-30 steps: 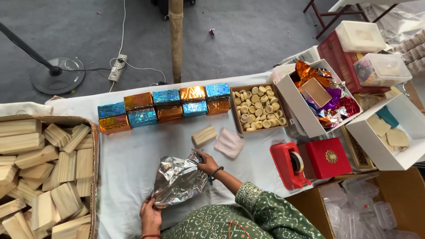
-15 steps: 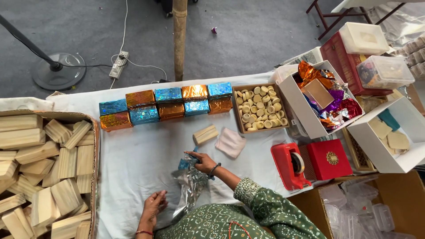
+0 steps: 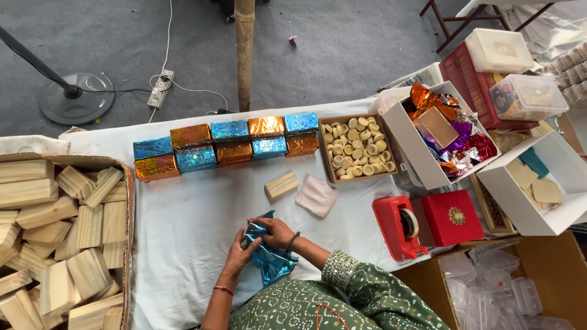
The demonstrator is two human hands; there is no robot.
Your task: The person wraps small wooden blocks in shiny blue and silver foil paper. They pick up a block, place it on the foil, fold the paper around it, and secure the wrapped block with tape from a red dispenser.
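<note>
Since the earlier frame, the silver side of the foil has been folded out of sight and both hands have been drawn together; the blue foil sheet is now gripped between the left hand and the right hand, low on the white cloth, just in front of the person. Whether anything is wrapped inside cannot be told. Ten foil-wrapped boxes, five blue and five orange, are lined up in two rows at the far edge of the cloth. One bare wooden block and one pale pink pad are laid between that line and the hands. Many plain wooden blocks are heaped in the cardboard box on the left. Small round pale pieces, too many to count, are held in the shallow brown tray. Crumpled coloured foil and a brown lid are kept in one white box; tan and teal pieces lie in the other white box. One red tape dispenser and one red box are set just beside each other.
</note>
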